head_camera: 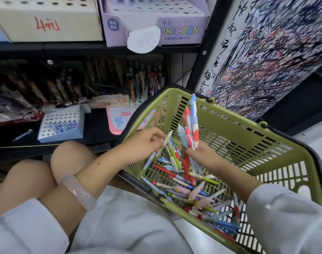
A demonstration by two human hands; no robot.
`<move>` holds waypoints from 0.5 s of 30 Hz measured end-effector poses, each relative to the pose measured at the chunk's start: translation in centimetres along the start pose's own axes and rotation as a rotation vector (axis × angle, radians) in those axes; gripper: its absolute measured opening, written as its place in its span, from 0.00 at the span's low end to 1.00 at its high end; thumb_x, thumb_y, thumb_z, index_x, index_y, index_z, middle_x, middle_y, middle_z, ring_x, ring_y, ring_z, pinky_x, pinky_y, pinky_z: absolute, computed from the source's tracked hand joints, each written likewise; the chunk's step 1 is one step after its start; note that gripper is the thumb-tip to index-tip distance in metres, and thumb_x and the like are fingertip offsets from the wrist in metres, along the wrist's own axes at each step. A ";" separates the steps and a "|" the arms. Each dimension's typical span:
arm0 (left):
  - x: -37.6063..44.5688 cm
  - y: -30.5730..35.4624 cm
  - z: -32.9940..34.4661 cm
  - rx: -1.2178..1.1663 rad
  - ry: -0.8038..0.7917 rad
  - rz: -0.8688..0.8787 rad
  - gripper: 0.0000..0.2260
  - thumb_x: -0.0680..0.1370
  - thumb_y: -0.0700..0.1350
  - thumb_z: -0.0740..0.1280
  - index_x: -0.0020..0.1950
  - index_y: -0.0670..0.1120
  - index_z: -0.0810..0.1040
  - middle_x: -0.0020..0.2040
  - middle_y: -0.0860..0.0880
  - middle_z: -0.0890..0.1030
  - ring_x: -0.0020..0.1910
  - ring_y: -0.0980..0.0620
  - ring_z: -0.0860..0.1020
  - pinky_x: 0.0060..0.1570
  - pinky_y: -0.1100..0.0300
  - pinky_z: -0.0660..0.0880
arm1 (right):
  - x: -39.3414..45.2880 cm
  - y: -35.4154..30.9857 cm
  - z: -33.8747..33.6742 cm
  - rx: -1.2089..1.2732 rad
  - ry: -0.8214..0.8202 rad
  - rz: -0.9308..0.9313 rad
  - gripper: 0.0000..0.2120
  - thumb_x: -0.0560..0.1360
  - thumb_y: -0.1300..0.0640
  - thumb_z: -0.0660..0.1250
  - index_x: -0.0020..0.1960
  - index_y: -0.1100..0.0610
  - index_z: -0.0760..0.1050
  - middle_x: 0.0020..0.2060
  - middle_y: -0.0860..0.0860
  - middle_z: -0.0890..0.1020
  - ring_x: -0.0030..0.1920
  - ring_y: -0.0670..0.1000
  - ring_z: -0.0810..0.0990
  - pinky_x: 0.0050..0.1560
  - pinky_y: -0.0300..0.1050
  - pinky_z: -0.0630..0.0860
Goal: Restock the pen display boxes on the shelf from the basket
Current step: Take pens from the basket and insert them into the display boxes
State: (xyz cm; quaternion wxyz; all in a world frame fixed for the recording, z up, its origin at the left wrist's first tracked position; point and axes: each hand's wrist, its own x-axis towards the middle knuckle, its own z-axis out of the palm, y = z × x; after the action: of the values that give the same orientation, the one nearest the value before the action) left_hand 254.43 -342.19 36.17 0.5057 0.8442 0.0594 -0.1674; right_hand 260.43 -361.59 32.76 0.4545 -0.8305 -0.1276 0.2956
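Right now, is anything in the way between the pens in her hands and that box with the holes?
Nothing visible. The left hand and right hand hold pens over the basket; the holed box sits on the shelf beyond her knee, its top uncovered.

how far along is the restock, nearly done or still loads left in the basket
Not near done. The small blue display box on the lower shelf has only a few pens, most holes empty. In hand: the right hand holds a bunch of pens upright, and the left hand pinches a white pen over the green basket. Left: a big loose pile of pens on the basket floor.
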 end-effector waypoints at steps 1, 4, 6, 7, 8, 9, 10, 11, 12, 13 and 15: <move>0.0 0.0 0.3 -0.005 -0.026 -0.035 0.11 0.80 0.47 0.60 0.62 0.49 0.70 0.52 0.49 0.80 0.52 0.51 0.78 0.58 0.50 0.73 | -0.1 -0.7 0.3 0.006 -0.026 -0.020 0.07 0.77 0.64 0.61 0.41 0.60 0.74 0.36 0.53 0.79 0.37 0.46 0.79 0.42 0.38 0.76; 0.1 0.5 1.5 -0.209 -0.069 -0.072 0.21 0.77 0.54 0.64 0.68 0.52 0.65 0.59 0.52 0.77 0.57 0.55 0.75 0.59 0.58 0.70 | -0.3 -2.6 1.9 0.036 -0.130 -0.156 0.09 0.77 0.66 0.58 0.47 0.57 0.75 0.39 0.51 0.79 0.37 0.45 0.77 0.44 0.44 0.76; 0.2 1.1 2.5 -0.424 0.016 -0.056 0.14 0.75 0.52 0.68 0.59 0.57 0.70 0.57 0.54 0.78 0.56 0.57 0.76 0.59 0.59 0.69 | -0.3 -3.7 3.1 0.079 -0.154 -0.263 0.16 0.76 0.69 0.57 0.50 0.50 0.74 0.41 0.46 0.78 0.41 0.43 0.77 0.47 0.44 0.77; 0.4 1.3 3.0 -0.525 0.095 -0.067 0.13 0.74 0.50 0.69 0.56 0.57 0.71 0.55 0.54 0.79 0.54 0.57 0.76 0.58 0.58 0.70 | -0.2 -4.2 3.5 0.102 -0.144 -0.295 0.18 0.77 0.70 0.57 0.51 0.48 0.73 0.43 0.45 0.79 0.44 0.42 0.78 0.50 0.42 0.77; 0.7 1.5 3.5 -0.608 0.188 -0.081 0.13 0.74 0.48 0.70 0.55 0.56 0.72 0.53 0.54 0.80 0.53 0.56 0.77 0.56 0.58 0.71 | -0.2 -4.5 3.9 0.122 -0.131 -0.315 0.18 0.77 0.70 0.57 0.52 0.47 0.73 0.45 0.44 0.79 0.46 0.39 0.79 0.51 0.38 0.77; 0.9 1.7 4.0 -0.672 0.282 -0.100 0.12 0.73 0.46 0.71 0.54 0.54 0.73 0.50 0.53 0.81 0.51 0.55 0.78 0.53 0.59 0.73 | -0.1 -4.7 4.1 0.132 -0.115 -0.326 0.18 0.78 0.70 0.57 0.52 0.47 0.73 0.46 0.43 0.79 0.47 0.36 0.78 0.52 0.34 0.76; 1.1 1.9 4.3 -0.723 0.369 -0.112 0.11 0.73 0.43 0.71 0.52 0.52 0.74 0.47 0.52 0.81 0.48 0.55 0.79 0.47 0.61 0.74 | 0.0 -4.9 4.3 0.137 -0.098 -0.336 0.18 0.78 0.69 0.58 0.54 0.47 0.72 0.48 0.43 0.79 0.48 0.34 0.78 0.53 0.31 0.74; 1.2 2.1 4.3 -0.760 0.445 -0.125 0.09 0.73 0.41 0.70 0.50 0.51 0.75 0.44 0.51 0.81 0.45 0.55 0.80 0.41 0.65 0.74 | 0.1 -4.9 4.5 0.137 -0.084 -0.342 0.17 0.77 0.69 0.59 0.56 0.48 0.71 0.51 0.45 0.79 0.50 0.34 0.77 0.55 0.31 0.74; 1.3 2.3 4.2 -0.793 0.507 -0.141 0.07 0.73 0.40 0.69 0.49 0.49 0.76 0.42 0.50 0.82 0.42 0.55 0.80 0.36 0.66 0.73 | 0.1 -4.9 4.6 0.138 -0.077 -0.333 0.17 0.77 0.68 0.61 0.59 0.50 0.69 0.53 0.46 0.79 0.53 0.37 0.77 0.57 0.34 0.74; 1.4 2.5 4.0 -0.826 0.548 -0.151 0.07 0.74 0.39 0.68 0.50 0.47 0.77 0.42 0.48 0.82 0.42 0.53 0.81 0.35 0.65 0.74 | 0.2 -5.0 4.6 0.141 -0.076 -0.314 0.18 0.76 0.66 0.62 0.63 0.53 0.67 0.55 0.48 0.79 0.54 0.39 0.78 0.58 0.38 0.75; 1.5 2.8 3.4 -0.889 0.569 -0.136 0.08 0.74 0.39 0.67 0.52 0.43 0.78 0.44 0.45 0.83 0.45 0.49 0.82 0.43 0.60 0.76 | 0.1 -5.3 4.3 0.166 -0.071 -0.309 0.20 0.76 0.64 0.63 0.66 0.57 0.64 0.56 0.49 0.79 0.53 0.39 0.78 0.56 0.37 0.75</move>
State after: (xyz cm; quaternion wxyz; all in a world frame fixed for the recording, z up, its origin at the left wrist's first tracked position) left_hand 255.82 -346.67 36.54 0.7668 0.5546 0.3138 0.0772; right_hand 258.21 -355.65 35.33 0.5568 -0.7496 -0.2448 0.2609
